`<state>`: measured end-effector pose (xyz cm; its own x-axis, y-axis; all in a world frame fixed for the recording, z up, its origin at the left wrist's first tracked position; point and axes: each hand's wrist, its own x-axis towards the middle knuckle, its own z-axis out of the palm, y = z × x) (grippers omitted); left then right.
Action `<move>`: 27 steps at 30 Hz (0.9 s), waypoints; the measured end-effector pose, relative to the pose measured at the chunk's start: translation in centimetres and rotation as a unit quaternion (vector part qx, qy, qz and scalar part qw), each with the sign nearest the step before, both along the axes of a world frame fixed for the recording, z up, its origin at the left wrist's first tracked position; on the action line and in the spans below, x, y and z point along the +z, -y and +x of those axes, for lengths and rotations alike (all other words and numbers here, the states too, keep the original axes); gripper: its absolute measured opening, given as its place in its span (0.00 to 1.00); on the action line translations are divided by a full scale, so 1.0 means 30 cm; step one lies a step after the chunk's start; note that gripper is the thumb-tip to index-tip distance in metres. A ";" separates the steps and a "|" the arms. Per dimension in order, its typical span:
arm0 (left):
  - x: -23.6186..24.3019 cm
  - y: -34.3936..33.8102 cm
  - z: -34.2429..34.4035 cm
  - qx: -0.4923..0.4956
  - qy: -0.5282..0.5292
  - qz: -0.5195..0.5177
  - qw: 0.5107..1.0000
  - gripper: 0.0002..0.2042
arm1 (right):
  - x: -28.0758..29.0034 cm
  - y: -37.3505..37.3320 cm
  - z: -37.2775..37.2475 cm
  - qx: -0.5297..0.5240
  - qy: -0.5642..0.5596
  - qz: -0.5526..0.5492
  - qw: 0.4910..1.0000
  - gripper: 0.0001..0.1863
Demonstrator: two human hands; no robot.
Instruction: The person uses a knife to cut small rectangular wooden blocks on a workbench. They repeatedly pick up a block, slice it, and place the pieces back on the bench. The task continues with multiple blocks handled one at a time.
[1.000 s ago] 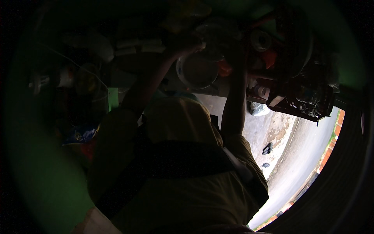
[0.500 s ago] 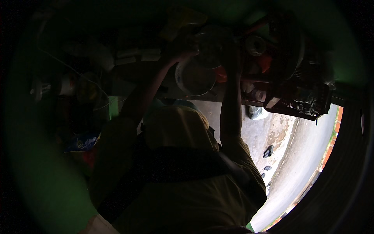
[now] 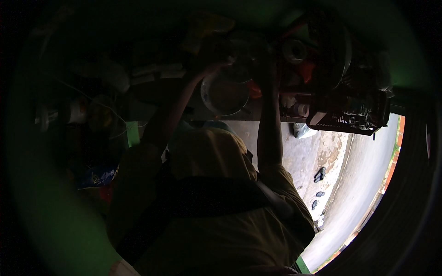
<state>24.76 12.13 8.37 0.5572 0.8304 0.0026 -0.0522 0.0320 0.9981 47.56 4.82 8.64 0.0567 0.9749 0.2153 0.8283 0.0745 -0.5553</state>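
Deep shadow covers the worktop, so details are faint. Both my arms reach forward to a dim round vessel (image 3: 244, 55), too dark to name more exactly. At its left side my left hand (image 3: 219, 63) closes on the edge. My right hand (image 3: 264, 69) is at the right side, seemingly gripping it too, its fingers mostly lost in the dark. Nearer to me, partly overlapped by the vessel, stands a wide round bowl (image 3: 225, 97) with a pale rim. I cannot make out what either one contains.
A dark red plastic basket (image 3: 347, 124) holding glass items stands at the right edge. Behind it are a pale ring-shaped roll (image 3: 294, 50) and an orange-red item (image 3: 305, 71). Pale packets (image 3: 159, 71) and a thin cable (image 3: 83, 93) lie left. A blue packet (image 3: 96, 177) sits lower left.
My view has shifted slightly, moving the worktop items a little left in the picture. Both hands stay at the vessel above the bowl.
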 end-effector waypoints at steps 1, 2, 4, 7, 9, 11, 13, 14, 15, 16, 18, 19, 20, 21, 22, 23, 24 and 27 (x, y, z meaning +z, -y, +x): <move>-0.004 -0.004 0.001 0.009 0.017 0.005 1.000 0.20 | 0.004 0.000 -0.006 -0.008 -0.002 0.013 1.000 0.24; -0.018 -0.005 0.003 0.020 0.005 -0.004 1.000 0.20 | 0.005 0.004 -0.016 -0.015 -0.003 0.025 1.000 0.25; -0.021 -0.007 0.013 0.040 -0.017 -0.020 0.999 0.20 | 0.010 -0.005 -0.018 -0.024 -0.001 0.013 1.000 0.25; 0.018 0.018 0.034 0.062 -0.151 0.166 0.973 0.22 | 0.007 -0.015 -0.022 -0.027 -0.021 -0.005 0.999 0.25; 0.021 0.015 0.051 0.093 -0.170 0.277 0.941 0.24 | 0.015 -0.028 -0.023 -0.020 -0.054 0.002 0.998 0.24; 0.061 0.025 0.077 0.090 -0.171 0.273 0.942 0.25 | 0.018 -0.028 -0.023 -0.015 -0.083 0.007 0.996 0.24; 0.134 0.030 0.091 0.053 -0.153 0.156 0.974 0.26 | 0.018 -0.020 -0.029 -0.012 -0.110 0.010 0.994 0.24; 0.122 0.022 0.094 0.038 -0.148 0.118 0.981 0.26 | 0.018 -0.017 -0.034 -0.010 -0.123 0.012 0.992 0.23; 0.096 0.013 0.097 0.023 -0.143 0.081 0.986 0.26 | 0.018 -0.013 -0.042 -0.008 -0.137 0.013 0.990 0.23; 0.082 0.004 0.100 0.008 -0.137 0.043 0.990 0.26 | 0.018 -0.009 -0.047 -0.006 -0.150 0.015 0.989 0.23; 0.068 0.004 0.077 0.038 -0.127 0.001 0.991 0.26 | 0.022 -0.022 -0.075 0.012 -0.177 0.018 0.984 0.23; 0.070 0.002 0.074 0.041 -0.125 -0.015 0.991 0.24 | 0.027 -0.026 -0.079 0.016 -0.182 0.023 0.983 0.23; 0.072 0.009 0.069 0.043 -0.125 -0.033 0.991 0.23 | 0.030 -0.021 -0.087 0.019 -0.187 0.028 0.982 0.23; 0.078 0.004 0.062 0.039 -0.131 -0.044 0.990 0.20 | 0.035 -0.017 -0.093 0.027 -0.181 0.042 0.982 0.23; 0.067 -0.010 0.058 0.028 -0.128 -0.048 0.990 0.16 | 0.046 -0.017 -0.098 0.034 -0.191 0.042 0.980 0.22; 0.054 -0.020 0.053 0.017 -0.126 -0.054 0.990 0.13 | 0.057 -0.018 -0.103 0.042 -0.201 0.042 0.978 0.22; 0.018 -0.048 0.067 -0.008 -0.113 -0.052 0.992 0.10 | 0.074 -0.017 -0.098 0.044 -0.208 0.043 0.976 0.22; -0.009 -0.031 0.080 0.018 -0.032 -0.075 0.997 0.06 | 0.094 -0.009 -0.097 0.058 -0.234 0.043 0.970 0.21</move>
<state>27.16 13.06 8.11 0.5225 0.8380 -0.1577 0.0070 0.1807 0.9835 44.64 5.09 11.46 0.0598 0.9599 0.2738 0.4708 0.2148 -0.8557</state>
